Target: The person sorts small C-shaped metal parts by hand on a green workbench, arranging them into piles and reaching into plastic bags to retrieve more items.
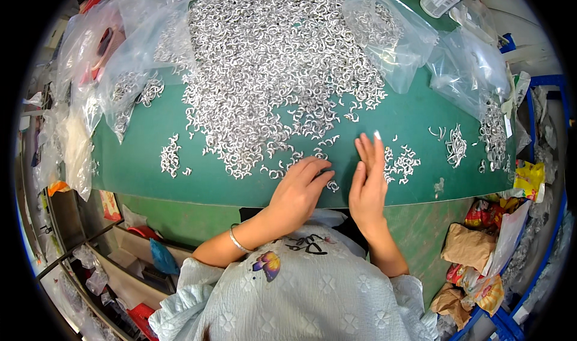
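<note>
I see the left hand (297,189) half curled beside silver curved pieces (332,186) at the green table (430,115)'s near edge; I cannot tell if it grips any. The right hand (369,181), fingers extended, seems empty. Careless sweeping toward this edge could drop pieces.

A workshop was indicated by a green bench (421,112), across which a heap of curved, silvery metal pieces (270,52) was spread, with smaller piles (170,159) set apart at left and right. More pieces were held in clear plastic bags (415,46). Brown compartments (129,272) were seen at near left; packets (530,177) were crowded beside a blue frame (550,80) at right.
</note>
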Demonstrator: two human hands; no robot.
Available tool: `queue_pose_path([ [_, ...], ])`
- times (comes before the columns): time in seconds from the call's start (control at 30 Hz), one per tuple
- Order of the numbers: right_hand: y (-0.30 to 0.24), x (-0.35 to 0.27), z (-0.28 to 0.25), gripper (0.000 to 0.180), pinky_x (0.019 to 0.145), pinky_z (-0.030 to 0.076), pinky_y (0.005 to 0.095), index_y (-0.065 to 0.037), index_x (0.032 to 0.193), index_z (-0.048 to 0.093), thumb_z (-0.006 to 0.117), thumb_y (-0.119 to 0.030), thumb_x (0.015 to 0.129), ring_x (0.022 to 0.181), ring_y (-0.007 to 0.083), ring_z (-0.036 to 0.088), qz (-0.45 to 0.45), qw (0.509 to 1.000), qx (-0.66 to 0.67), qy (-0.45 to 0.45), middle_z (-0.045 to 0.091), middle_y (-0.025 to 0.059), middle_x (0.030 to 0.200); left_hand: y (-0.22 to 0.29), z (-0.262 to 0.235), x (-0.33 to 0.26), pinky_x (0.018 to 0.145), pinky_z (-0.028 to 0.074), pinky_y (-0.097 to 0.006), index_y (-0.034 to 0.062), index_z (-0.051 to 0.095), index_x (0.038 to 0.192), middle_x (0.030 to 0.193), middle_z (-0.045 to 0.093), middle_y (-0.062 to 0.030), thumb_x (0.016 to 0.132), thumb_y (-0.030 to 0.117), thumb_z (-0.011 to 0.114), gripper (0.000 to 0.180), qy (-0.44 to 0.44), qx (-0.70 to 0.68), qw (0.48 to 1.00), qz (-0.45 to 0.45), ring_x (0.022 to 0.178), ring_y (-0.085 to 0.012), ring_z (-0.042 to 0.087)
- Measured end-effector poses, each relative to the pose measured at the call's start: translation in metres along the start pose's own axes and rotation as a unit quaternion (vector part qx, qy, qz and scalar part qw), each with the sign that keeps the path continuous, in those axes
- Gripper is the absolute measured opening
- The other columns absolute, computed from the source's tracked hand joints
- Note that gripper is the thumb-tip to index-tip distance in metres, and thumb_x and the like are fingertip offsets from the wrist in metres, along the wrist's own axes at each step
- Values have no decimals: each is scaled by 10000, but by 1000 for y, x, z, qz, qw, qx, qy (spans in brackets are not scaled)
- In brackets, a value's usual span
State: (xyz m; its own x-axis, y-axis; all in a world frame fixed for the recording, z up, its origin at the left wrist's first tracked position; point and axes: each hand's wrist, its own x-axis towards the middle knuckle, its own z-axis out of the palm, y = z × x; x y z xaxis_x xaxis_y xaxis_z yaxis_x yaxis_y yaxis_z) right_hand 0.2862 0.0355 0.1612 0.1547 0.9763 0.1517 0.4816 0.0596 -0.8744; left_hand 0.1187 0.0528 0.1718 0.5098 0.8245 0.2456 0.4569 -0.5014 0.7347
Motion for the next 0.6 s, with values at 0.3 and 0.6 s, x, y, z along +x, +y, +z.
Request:
queue_pose_path([
  [0.3, -10, -12, 1, 494, 1117, 350, 434, 99, 1425, 320, 455, 33, 954, 1310, 397, 493, -22, 1000, 3, -1, 493, 294, 1385, -5, 4, 27, 1019, 435, -453, -50, 610, 1174, 1344, 552, -181, 820, -52, 624, 355, -8, 111, 994, 14, 1245, -362, 527],
  [0.6, -5, -15, -17, 447, 1079, 397, 388, 76, 1421, 318, 394, 56, 981, 1320, 339, 501, -1, 998, 44, 34, 479, 265, 1407, -5, 5, 14, 1081, 400, -469, -33, 618, 1178, 1357, 554, -178, 820, -47, 619, 358, -75, -14, 996, 36, 1265, -345, 528],
])
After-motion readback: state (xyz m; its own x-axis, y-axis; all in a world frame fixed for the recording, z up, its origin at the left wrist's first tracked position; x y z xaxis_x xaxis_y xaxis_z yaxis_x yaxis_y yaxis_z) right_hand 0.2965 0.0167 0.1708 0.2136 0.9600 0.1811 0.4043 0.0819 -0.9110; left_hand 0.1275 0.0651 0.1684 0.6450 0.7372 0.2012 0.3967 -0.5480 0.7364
